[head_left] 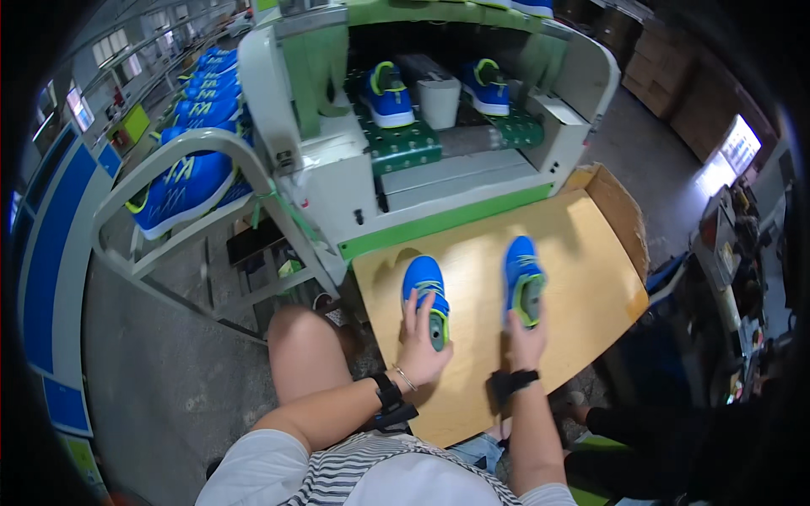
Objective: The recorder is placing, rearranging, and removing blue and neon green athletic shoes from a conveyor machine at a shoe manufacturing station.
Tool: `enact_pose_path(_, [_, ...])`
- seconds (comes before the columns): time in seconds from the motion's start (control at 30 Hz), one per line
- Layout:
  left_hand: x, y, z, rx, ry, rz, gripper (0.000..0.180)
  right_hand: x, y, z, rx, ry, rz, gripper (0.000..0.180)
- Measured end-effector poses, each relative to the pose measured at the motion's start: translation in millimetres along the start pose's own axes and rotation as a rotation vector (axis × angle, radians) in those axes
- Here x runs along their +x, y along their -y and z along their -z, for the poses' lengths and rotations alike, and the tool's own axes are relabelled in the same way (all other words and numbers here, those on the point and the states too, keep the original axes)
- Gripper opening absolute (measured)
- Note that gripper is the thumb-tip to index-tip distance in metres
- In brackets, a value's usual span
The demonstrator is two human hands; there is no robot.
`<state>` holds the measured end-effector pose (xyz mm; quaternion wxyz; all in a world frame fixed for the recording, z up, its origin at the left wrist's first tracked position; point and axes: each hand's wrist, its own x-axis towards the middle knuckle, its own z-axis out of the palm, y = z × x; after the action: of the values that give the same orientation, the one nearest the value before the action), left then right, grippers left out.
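My left hand (424, 354) is closed on a blue sneaker (422, 274) with lime-green lining and laces. Its fingers lie over the laces and the side, near the shoe opening. A second blue sneaker (516, 266) is in my right hand (527, 341), which grips it at the heel and looks slightly blurred. Both toes point away from me, and a dark green form shows inside each shoe. The two sneakers are apart, over a light wooden board (472, 371). Whether the right sneaker touches the board, I cannot tell.
Beyond the board stands a white and green machine (456, 190); two blue sneakers (390, 110) (488, 97) sit on its green belts (405, 148). At left, several blue sneakers (190, 181) line a rack with a curved metal rail (169, 143). A person's dark sleeve (624, 422) shows at lower right.
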<state>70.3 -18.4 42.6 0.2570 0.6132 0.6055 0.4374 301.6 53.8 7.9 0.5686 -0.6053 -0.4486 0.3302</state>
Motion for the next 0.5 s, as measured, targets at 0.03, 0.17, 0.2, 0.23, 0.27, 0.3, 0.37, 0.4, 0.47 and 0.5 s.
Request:
enact_pose_path(0.03, [5.4, 3.7, 0.3, -0.038, -0.065, -0.037, 0.097, -36.9, 29.1, -13.8, 0.015, 0.066, -0.081, 0.076])
enact_pose_path(0.17, [34.4, 11.4, 5.1, -0.006, -0.084, -0.069, 0.092, -98.4, 84.3, -45.6, -0.183, 0.252, -0.135, 0.078])
enact_pose_path(0.2, [44.5, 29.6, 11.8, 0.025, -0.094, -0.159, 0.092, -97.3, 67.1, -53.0, -0.112, 0.265, 0.02, 0.078])
enact_pose_path(0.23, [39.5, 35.3, 22.8, 0.111, -0.126, -0.146, 0.091, -94.7, 82.8, -48.4, -0.028, 0.311, 0.055, 0.076])
enact_pose_path(0.27, [38.7, 28.1, 28.9, 0.087, -0.148, -0.169, 0.087, -90.0, 78.2, -47.9, 0.031, 0.363, 0.134, 0.082])
enact_pose_path(0.3, [42.5, 38.0, 32.7, 0.073, -0.133, -0.242, 0.087, -91.4, 65.4, -55.6, -0.036, 0.312, 0.149, 0.082])
enact_pose_path(0.37, [47.2, 42.4, 31.0, 0.092, -0.085, -0.214, 0.086, -89.9, 49.8, -53.4, -0.094, 0.35, 0.175, 0.087])
enact_pose_path(0.4, [46.3, 42.0, 24.5, 0.137, -0.118, -0.208, 0.086, -90.5, 46.7, -50.7, -0.114, 0.347, 0.174, 0.089])
enact_pose_path(0.47, [45.7, 45.0, 18.8, 0.125, -0.125, -0.24, 0.084, -93.9, 41.0, -51.2, -0.139, 0.36, 0.154, 0.094])
enact_pose_path(0.5, [44.1, 43.1, 18.2, 0.1, -0.132, -0.234, 0.084, -95.2, 38.5, -53.1, -0.145, 0.372, 0.134, 0.096])
